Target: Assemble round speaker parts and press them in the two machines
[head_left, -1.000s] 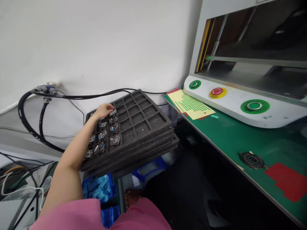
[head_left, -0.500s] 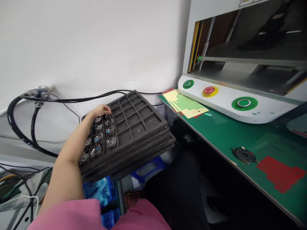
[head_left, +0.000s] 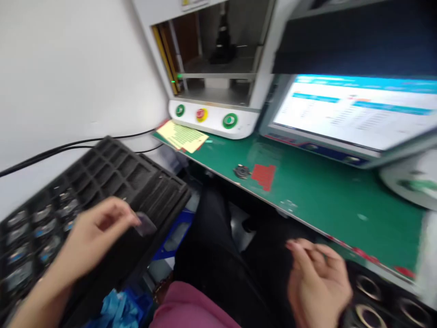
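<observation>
1. Left hand [head_left: 99, 232] pinched a small grey part [head_left: 146, 224] between its fingertips, above the near edge of the foam tray stack [head_left: 112, 177]. The picture was blurred; I could not tell the part's exact shape.
2. Right hand [head_left: 317, 284] hung open and empty, fingers loosely curled, below the edge of the green bench [head_left: 324, 196].
3. Risk, in my judgement: the grip looked light; a slip would drop the part between tray and bench.
4. Nearby: a round part [head_left: 241, 171] by a red patch [head_left: 264, 175], the machine's buttons [head_left: 205, 116], a lit screen [head_left: 355, 111].
</observation>
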Demonstrator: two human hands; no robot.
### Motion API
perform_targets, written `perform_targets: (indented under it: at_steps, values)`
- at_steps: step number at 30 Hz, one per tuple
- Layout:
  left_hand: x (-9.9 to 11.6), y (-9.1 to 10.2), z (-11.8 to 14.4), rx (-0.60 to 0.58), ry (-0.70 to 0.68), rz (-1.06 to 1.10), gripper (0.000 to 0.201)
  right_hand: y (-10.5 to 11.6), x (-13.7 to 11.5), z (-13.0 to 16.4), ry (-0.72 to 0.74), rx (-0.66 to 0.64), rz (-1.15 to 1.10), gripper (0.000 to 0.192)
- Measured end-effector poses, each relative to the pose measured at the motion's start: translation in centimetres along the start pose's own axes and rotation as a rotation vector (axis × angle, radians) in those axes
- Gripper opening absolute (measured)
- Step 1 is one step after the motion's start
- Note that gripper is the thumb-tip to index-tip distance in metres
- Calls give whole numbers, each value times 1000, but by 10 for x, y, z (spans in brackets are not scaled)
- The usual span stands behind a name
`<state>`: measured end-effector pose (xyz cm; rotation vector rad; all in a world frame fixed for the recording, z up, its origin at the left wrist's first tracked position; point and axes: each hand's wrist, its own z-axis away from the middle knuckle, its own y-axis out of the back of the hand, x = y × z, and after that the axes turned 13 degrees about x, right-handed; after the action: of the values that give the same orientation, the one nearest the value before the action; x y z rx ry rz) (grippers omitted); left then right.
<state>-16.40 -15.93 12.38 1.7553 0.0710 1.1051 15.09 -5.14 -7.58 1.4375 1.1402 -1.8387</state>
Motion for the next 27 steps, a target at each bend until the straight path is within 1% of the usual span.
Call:
perform_targets:
  at_steps: [2,3,5,6,8,10,12,14,17,19,23,25,27]
  values:
    - [16,-64,17,-276,10,197,16,0,-3,-3,1,93,-4,31]
    - [23,-98,21,-358,21,272,16,-1,-5,-3,25,106,10,30]
    - [39,-160,21,-432,6,375,15,2,-8,-5,143,113,58,29]
    - [48,-187,19,-469,-27,392,15,5,-9,-7,220,118,85,30]
    - [70,-231,13,-557,-117,380,13,15,-8,-11,396,128,151,35]
    - [95,-262,8,-644,-207,340,10,29,-5,-19,580,131,240,41]
    - [120,-285,7,-708,-285,289,7,40,-2,-28,732,122,335,45]
    - [142,-303,7,-750,-372,223,8,45,0,-39,850,103,413,48]
    - [164,-323,7,-745,-493,94,14,42,3,-55,971,33,514,48]
    - [171,-333,5,-722,-538,14,15,35,7,-64,986,-28,572,47]
    - [177,-347,2,-722,-573,-103,11,23,18,-77,933,-128,711,49]
    - [179,-345,4,-717,-573,-141,6,21,23,-80,899,-159,787,52]
    - [178,-332,8,-673,-555,-184,19,23,24,-79,857,-184,828,49]
